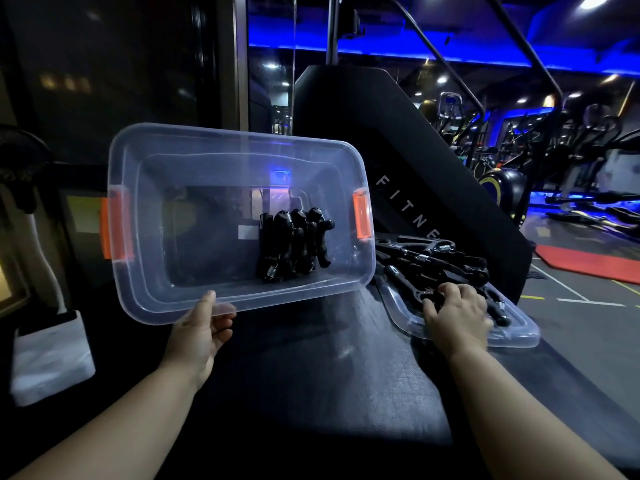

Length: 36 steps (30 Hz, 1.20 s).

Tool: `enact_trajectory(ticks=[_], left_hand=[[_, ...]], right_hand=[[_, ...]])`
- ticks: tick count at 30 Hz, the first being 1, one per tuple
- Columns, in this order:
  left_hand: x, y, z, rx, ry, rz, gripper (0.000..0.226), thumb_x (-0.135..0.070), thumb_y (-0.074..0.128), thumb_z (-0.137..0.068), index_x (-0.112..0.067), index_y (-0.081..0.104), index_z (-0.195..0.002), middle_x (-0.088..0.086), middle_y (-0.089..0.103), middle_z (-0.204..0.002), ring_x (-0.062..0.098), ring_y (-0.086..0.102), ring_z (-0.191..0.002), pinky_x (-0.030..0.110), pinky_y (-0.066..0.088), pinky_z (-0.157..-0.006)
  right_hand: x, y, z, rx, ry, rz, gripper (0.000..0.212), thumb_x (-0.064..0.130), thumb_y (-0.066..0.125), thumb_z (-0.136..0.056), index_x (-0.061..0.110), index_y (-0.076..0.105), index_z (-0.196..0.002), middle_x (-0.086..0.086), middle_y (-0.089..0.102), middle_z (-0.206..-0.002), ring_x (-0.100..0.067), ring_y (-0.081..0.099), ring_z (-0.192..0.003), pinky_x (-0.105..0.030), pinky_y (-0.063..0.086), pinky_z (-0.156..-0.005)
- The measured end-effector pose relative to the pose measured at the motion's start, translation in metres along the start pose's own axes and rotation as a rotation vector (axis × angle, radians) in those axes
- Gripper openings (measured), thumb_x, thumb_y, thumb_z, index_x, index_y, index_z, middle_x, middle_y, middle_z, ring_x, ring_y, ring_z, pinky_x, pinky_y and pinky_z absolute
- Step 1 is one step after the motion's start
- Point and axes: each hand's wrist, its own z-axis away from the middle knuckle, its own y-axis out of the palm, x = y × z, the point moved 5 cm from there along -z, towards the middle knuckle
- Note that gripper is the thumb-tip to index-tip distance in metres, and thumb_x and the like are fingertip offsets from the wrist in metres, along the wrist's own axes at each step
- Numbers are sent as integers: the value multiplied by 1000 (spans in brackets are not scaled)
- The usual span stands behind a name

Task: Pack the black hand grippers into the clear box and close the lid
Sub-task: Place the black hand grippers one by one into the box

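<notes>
The left hand (201, 327) is pinching the near rim of the clear box (225, 147), holding it tilted above the black mat (311, 358), with packed hand grippers (294, 244) inside toward its right end. The right hand (457, 313) is curling its fingers around loose grippers (436, 258) piled on the lid (519, 332) beside it

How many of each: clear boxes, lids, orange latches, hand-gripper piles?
clear box: 1
clear lid: 1
orange latches: 2
black hand gripper piles: 2, this one in the box, another on the lid; singles too tangled to count
Total: 6
</notes>
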Motion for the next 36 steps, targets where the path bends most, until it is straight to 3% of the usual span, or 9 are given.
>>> enact_trajectory(ticks=[7, 14, 25, 29, 36], left_hand=[[0, 0, 0, -5, -2, 4, 38, -38, 50, -94, -9, 65, -76, 3, 67, -76, 12, 56, -72, 27, 45, -65], [0, 0, 0, -16, -4, 4, 38, -38, 50, -94, -10, 65, -74, 1, 67, -73, 11, 56, -71, 27, 45, -65], [-2, 2, 2, -10, -3, 6, 38, -37, 49, -95, -9, 65, -75, 2, 65, -75, 12, 56, -72, 27, 44, -65], [-2, 3, 2, -12, -2, 10, 38, -36, 48, -95, -9, 64, -75, 3, 65, -75, 12, 55, -71, 26, 44, -64], [-1, 2, 1, -3, -10, 9, 38, -37, 48, -95, -9, 65, -76, 3, 65, -76, 12, 55, -72, 26, 44, -65]], right_hand=[[-20, -2, -17, 3, 177, 57, 50, 53, 42, -91, 20, 49, -128, -13, 34, -144, -32, 23, -133, -53, 24, -103], [-44, 3, -30, 158, 347, 110, 87, 78, 30, -80, 18, 32, -143, -25, 31, -148, -38, 23, -139, -62, 12, -108], [-51, -11, -38, 252, 365, 155, 107, 95, 31, -60, 27, 34, -143, -27, 39, -140, -47, 32, -130, -55, 23, -108], [-53, -12, -35, 276, 411, 130, 117, 99, 30, -53, 28, 27, -145, -22, 41, -143, -45, 33, -131, -57, 18, -107], [-55, -25, -30, 246, 449, 59, 124, 103, 37, -36, 36, 30, -140, -21, 49, -133, -41, 38, -126, -49, 26, -102]])
